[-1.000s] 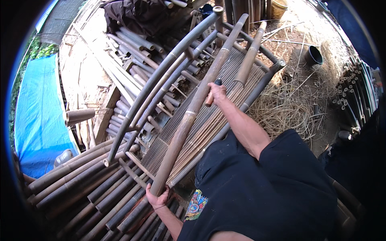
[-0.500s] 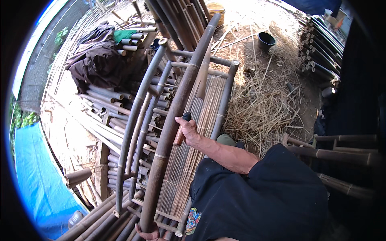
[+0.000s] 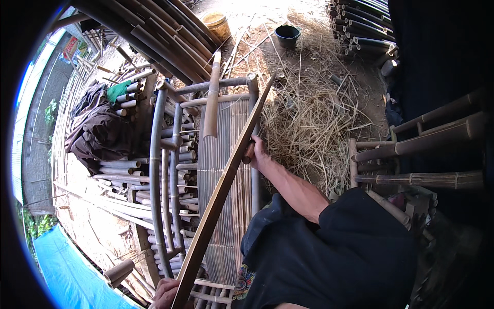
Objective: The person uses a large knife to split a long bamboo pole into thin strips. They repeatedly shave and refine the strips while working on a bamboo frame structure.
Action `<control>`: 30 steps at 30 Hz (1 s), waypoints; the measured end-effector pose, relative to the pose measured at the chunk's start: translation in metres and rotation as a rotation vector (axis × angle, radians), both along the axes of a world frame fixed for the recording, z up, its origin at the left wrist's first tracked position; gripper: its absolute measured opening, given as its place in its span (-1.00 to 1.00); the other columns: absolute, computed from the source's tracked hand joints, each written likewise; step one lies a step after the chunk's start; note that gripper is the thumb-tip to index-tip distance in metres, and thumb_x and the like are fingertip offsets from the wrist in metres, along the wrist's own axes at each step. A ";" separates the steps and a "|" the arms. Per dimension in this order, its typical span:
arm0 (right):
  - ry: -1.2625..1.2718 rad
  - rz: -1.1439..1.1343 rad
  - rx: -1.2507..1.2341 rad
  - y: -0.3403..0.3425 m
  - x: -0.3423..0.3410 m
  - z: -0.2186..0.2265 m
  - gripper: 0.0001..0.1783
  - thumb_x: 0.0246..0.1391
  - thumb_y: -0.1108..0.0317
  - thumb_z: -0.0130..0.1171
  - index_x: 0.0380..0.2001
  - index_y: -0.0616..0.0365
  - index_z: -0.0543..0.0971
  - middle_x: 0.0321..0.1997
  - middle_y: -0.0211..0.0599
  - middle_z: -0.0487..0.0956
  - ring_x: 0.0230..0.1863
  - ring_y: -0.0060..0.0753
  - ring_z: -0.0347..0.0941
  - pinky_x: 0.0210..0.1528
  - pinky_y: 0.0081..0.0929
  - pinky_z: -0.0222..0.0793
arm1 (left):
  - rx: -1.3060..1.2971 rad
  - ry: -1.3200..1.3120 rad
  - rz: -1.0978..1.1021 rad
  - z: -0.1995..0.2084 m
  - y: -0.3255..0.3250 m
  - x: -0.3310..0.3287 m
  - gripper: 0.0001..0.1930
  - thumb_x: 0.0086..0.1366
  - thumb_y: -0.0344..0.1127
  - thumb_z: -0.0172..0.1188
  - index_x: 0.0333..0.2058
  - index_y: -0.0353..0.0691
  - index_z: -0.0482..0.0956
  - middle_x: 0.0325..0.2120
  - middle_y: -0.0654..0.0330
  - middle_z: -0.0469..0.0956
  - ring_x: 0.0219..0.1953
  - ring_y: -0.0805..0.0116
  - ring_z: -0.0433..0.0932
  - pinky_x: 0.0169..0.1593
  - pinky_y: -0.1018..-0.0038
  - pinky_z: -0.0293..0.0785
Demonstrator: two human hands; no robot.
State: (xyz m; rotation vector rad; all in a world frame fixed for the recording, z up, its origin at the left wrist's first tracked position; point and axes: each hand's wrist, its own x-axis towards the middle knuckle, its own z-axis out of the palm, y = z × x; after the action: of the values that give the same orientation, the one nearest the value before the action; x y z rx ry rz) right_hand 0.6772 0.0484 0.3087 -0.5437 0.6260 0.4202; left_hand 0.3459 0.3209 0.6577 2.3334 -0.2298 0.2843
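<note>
My right hand (image 3: 256, 152) is closed around a long split bamboo slat (image 3: 221, 193), gripping it a little above its middle, with a short wooden tool handle (image 3: 248, 153) showing at the fingers. My left hand (image 3: 165, 293) grips the same slat at its near end, at the lower edge of the view; only part of this hand shows. The slat runs diagonally from lower left to upper right, lying across a bamboo frame (image 3: 157, 170) of curved poles and crossbars whose centre is filled with a panel of thin parallel strips (image 3: 226, 154). A second, paler bamboo piece (image 3: 212, 98) lies lengthwise on the far part of the panel. Left of the frame are stacked bamboo poles (image 3: 123, 170) and a dark cloth heap (image 3: 98, 129). Right of it lies a spread of dry straw-like shavings (image 3: 309, 113), with a dark bucket (image 3: 287, 36) and a yellowish tub (image 3: 216, 21) beyond. A blue tarpaulin (image 3: 67, 278) lies at lower left.
</note>
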 end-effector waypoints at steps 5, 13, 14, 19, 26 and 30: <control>0.207 0.052 -0.087 -0.043 -0.051 -0.013 -0.54 0.12 0.02 0.17 -0.13 0.16 0.37 -0.31 -0.21 0.51 -0.40 -0.23 0.56 -0.43 -0.28 0.59 | -0.008 0.161 0.120 0.003 -0.048 0.036 -0.46 -0.07 -0.01 0.29 -0.27 -0.42 0.64 -0.32 -0.06 0.59 -0.32 0.11 0.58 -0.20 0.33 0.48; 0.230 0.391 -0.351 -0.197 -0.199 0.027 -0.75 0.04 0.20 0.28 -0.36 0.07 0.45 -0.46 -0.32 0.54 -0.60 -0.52 0.41 -0.62 -0.49 0.38 | -0.536 -0.530 0.545 -0.035 -0.082 0.066 -0.58 0.36 -0.15 0.08 -0.03 -0.45 0.47 0.12 -0.06 0.35 0.07 0.21 0.41 0.14 0.25 0.34; 0.201 0.341 -0.320 -0.205 -0.209 0.036 -0.73 0.01 0.18 0.30 -0.40 0.07 0.45 -0.47 -0.30 0.56 -0.64 -0.52 0.40 -0.64 -0.48 0.37 | -0.729 -0.692 0.506 -0.035 -0.098 0.080 -0.55 0.41 -0.16 0.01 0.07 -0.46 0.39 0.12 -0.03 0.36 0.08 0.21 0.40 0.14 0.23 0.36; 0.046 0.160 -0.108 -0.218 -0.239 0.090 -0.54 -0.01 0.00 0.35 -0.28 0.10 0.42 -0.34 -0.15 0.64 -0.71 -0.57 0.38 -0.66 -0.54 0.36 | -1.096 -0.810 0.133 -0.035 -0.198 0.108 -0.36 0.32 0.05 -0.20 0.18 -0.37 0.24 -0.35 0.14 0.42 -0.24 0.30 0.40 0.07 0.22 0.29; -0.120 -0.123 0.037 -0.195 -0.245 0.148 -0.28 0.02 -0.24 0.24 -0.04 0.12 0.33 -0.23 -0.13 0.57 -0.43 -0.46 0.53 -0.52 -0.55 0.41 | -1.048 -0.385 -0.697 -0.036 -0.309 0.068 -0.78 0.15 -0.16 0.09 -0.54 -0.17 0.44 -0.68 0.29 0.27 -0.56 0.41 0.20 -0.37 0.33 0.18; -0.214 -0.263 -0.049 -0.178 -0.240 0.167 -0.54 0.15 -0.05 0.19 -0.20 0.16 0.45 -0.45 -0.39 0.49 -0.49 -0.52 0.49 -0.46 -0.50 0.48 | -0.871 -0.267 -0.838 -0.046 -0.309 0.040 -0.90 0.01 -0.34 0.14 -0.51 -0.22 0.46 -0.60 0.21 0.41 -0.53 0.29 0.32 -0.32 0.30 0.23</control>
State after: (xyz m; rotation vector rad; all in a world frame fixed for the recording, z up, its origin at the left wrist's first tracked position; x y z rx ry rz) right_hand 0.4368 -0.1291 0.4756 -0.5362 0.4942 0.0967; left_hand 0.3854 0.0114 0.6119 1.1956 -0.9622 0.2052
